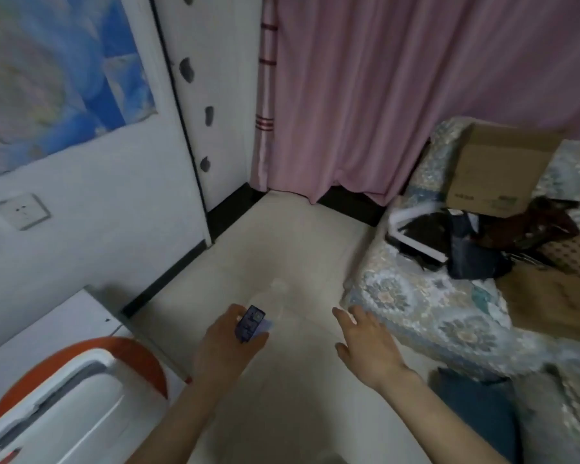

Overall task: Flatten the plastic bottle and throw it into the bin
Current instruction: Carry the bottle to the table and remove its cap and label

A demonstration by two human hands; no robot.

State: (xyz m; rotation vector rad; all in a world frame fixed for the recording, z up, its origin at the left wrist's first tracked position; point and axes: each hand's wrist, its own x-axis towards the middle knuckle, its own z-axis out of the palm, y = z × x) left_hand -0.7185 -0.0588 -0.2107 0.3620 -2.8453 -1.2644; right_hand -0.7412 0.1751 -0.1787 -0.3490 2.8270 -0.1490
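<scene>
At the far left a white-and-orange appliance [64, 396] sits low against the wall, beneath a wall socket [24, 211] — neither looks like a bin, and no bin can be made out anywhere in view.

Next comes the left hand [228, 343], held out over the pale tiled floor [282, 236] with its fingers curled around the plastic bottle [265, 309]. The grip sits at the blue label end, so the clear body points away from the person; that part is blurred and almost lost against the tiles. Holding it by one end like this leaves the rest of the body free, which would suit a squeeze from the other side.

The right hand [365, 346] is just beside the bottle but apart from it, palm down, fingers spread and holding nothing — probably poised to close on the free end. The bottle does not look flattened yet, though the blur makes that uncertain.

Further right, a bed with a floral cover [416, 296] carries a cardboard box [496, 169] and dark clutter.
</scene>
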